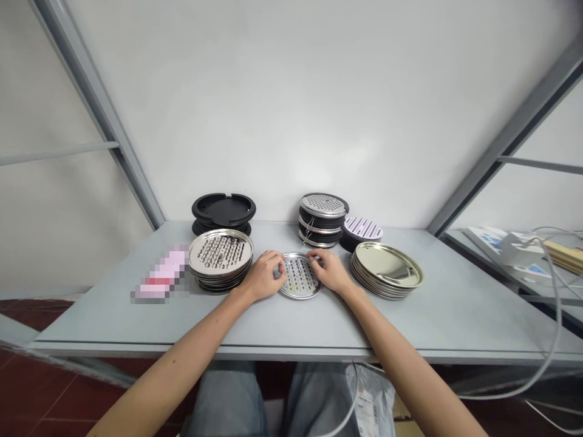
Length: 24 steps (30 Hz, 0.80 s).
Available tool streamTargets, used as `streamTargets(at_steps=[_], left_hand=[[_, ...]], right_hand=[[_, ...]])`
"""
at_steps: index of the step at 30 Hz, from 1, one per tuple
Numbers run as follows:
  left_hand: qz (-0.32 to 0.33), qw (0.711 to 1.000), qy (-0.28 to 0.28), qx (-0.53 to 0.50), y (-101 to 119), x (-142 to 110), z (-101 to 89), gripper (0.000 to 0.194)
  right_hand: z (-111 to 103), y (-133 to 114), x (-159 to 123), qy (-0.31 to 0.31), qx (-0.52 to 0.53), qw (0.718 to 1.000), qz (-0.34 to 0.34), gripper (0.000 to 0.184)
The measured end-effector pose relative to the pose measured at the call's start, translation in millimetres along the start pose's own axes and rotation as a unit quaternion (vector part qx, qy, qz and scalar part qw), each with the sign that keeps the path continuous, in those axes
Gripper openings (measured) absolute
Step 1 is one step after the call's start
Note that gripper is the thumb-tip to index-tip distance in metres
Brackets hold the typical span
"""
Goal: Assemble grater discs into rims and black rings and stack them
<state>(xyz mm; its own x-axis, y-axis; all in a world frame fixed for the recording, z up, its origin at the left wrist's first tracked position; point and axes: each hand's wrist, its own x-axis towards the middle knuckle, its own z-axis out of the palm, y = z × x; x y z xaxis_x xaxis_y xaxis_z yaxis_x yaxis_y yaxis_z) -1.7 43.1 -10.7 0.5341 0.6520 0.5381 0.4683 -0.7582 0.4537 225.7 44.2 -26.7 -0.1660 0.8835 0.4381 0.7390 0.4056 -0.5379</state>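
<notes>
Head view takes in the grey tabletop [291, 321] carrying stacked black rings [223, 209], stacked steel graters [221, 255], a mixed steel-and-black stack [321, 221] and stacked gold lids [387, 270]. Only one perforated steel disc [300, 279] sits outside the piles, mid-tabletop, and my left hand [262, 276] and right hand [330, 271] grip its rim, fingers curled.

left hand [262, 276]: fingers on perforated metal disc [299, 278] | right hand [330, 271]: fingers on same disc | stacked discs [221, 261] either side
</notes>
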Motion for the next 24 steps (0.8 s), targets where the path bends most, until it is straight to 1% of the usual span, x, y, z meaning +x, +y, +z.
streamTargets(at_steps=[9,12,16,17,18,22,23,24], left_hand=[[-0.004,1.000,-0.010,-0.007,5.8,-1.5,2.0,0.016],[0.004,1.000,-0.003,-0.005,6.4,-1.6,3.2,0.015],[0.017,1.000,-0.013,0.004,7.2,-2.5,4.1,0.021],[0.014,1.000,-0.022,0.008,7.3,-3.0,4.2,0.025],[0.007,0.999,-0.032,0.012,7.3,-3.7,4.4,0.033],[-0.030,0.994,-0.099,0.033,4.8,-7.1,5.8,0.091],[-0.037,0.992,-0.114,0.035,3.5,-7.8,6.3,0.099],[-0.044,0.991,-0.124,0.035,2.2,-8.5,6.8,0.103]], right_hand=[[0.6,-0.2,0.4,-0.008,-0.008,1.000,0.000,0.021],[1.3,0.8,0.3,-0.005,-0.009,1.000,-0.002,0.021],[1.8,2.6,0.4,-0.002,-0.009,1.000,-0.014,0.021],[1.8,3.0,0.5,-0.003,-0.010,1.000,-0.016,0.021],[1.6,3.3,0.6,-0.004,-0.012,1.000,-0.016,0.021],[0.4,3.1,0.8,-0.014,-0.028,1.000,-0.003,0.020],[0.0,2.8,0.8,-0.014,-0.031,0.999,0.002,0.020],[-0.3,2.6,0.8,-0.015,-0.033,0.999,0.005,0.020]])
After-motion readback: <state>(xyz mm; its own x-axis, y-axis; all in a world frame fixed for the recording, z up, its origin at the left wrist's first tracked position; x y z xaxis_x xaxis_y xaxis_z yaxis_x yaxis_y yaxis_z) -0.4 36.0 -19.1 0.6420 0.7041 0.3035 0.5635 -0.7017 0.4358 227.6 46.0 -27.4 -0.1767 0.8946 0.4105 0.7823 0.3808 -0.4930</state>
